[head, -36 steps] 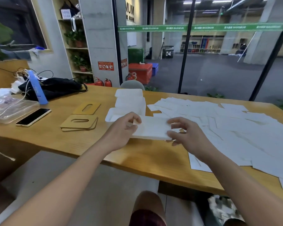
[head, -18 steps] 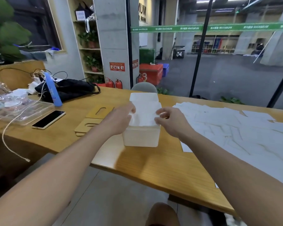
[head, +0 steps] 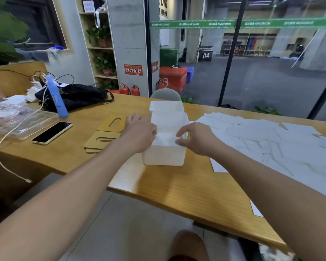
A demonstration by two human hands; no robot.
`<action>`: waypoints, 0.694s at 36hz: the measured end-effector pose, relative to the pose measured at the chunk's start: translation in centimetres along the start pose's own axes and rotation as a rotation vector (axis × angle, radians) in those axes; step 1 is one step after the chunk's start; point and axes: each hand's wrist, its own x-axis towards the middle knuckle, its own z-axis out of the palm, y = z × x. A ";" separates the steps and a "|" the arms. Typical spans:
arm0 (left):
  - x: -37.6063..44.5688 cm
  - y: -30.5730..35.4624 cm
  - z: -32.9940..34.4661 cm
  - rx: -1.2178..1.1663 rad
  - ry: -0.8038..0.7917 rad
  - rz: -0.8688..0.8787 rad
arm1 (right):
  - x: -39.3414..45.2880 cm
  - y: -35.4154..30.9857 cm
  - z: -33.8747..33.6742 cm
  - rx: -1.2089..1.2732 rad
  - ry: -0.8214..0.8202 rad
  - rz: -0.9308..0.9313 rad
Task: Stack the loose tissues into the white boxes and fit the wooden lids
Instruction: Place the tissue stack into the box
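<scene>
A white box [head: 163, 157] stands near the table's front edge, and a stack of tissues [head: 166, 139] sits low in its open top. My left hand [head: 139, 131] holds the stack's left end with curled fingers. My right hand [head: 195, 138] pinches the right end between thumb and fingers. A second white box [head: 167, 107] stands right behind the first. Two wooden lids [head: 112, 124] [head: 100, 142] with slots lie flat to the left of the boxes. Loose tissues [head: 262, 140] cover the right part of the table.
A phone [head: 52, 132] lies left of the lids, with a white cable [head: 7, 136], a clear plastic case [head: 21, 123], a blue bottle [head: 56, 99] and a black bag [head: 75, 97] beyond. A grey chair back [head: 166, 94] shows behind the table.
Both hands carried the tissue stack left from the loose pile and lowered it into the near white box. The camera view swung left with them.
</scene>
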 end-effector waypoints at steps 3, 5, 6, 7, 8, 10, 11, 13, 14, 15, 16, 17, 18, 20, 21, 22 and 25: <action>0.0 0.7 -0.5 -0.027 -0.086 0.038 | 0.6 0.0 0.0 0.005 -0.059 0.004; -0.2 1.0 -0.9 -0.032 -0.110 0.046 | 0.6 0.2 -0.1 0.013 -0.061 -0.011; -0.2 1.2 -1.0 -0.026 -0.097 0.046 | 0.5 0.3 -0.2 0.026 -0.044 -0.022; -0.3 1.3 -1.3 -0.022 -0.072 0.047 | 0.3 0.5 -0.3 0.048 -0.017 -0.034; -0.3 1.6 -1.5 -0.031 -0.042 0.054 | 0.1 0.7 -0.5 0.077 0.014 -0.044; -0.5 2.3 -2.1 -0.088 0.022 0.092 | -0.5 1.3 -0.8 0.130 0.064 -0.052; -0.7 2.8 -2.4 -0.135 0.056 0.121 | -1.0 1.7 -1.1 0.149 0.078 -0.052; -0.9 4.2 -2.9 -0.268 0.110 0.189 | -2.1 2.6 -1.6 0.179 0.102 -0.057; -1.2 5.2 -3.2 -0.350 0.118 0.226 | -2.7 3.2 -1.8 0.183 0.114 -0.061; -1.4 6.2 -3.5 -0.429 0.114 0.263 | -3.4 3.7 -2.1 0.181 0.126 -0.063; -1.6 7.3 -3.6 -0.493 0.105 0.300 | -4.2 4.4 -2.4 0.178 0.135 -0.061; -1.8 8.5 -3.7 -0.535 0.098 0.331 | -5.0 5.1 -2.6 0.179 0.140 -0.056; -1.9 9.7 -3.7 -0.559 0.096 0.354 | -5.8 5.8 -2.9 0.183 0.144 -0.047; -2.1 12.1 -3.6 -0.596 0.101 0.385 | -7.4 7.4 -3.5 0.184 0.151 -0.012; -2.1 13.2 -3.5 -0.619 0.103 0.397 | -8.2 8.3 -3.8 0.179 0.153 0.010; -2.1 14.3 -3.4 -0.636 0.101 0.409 | -9.0 9.2 -4.1 0.174 0.152 0.027; -1.8 17.6 -2.6 -0.628 0.058 0.457 | -11.2 12.3 -5.0 0.182 0.147 0.076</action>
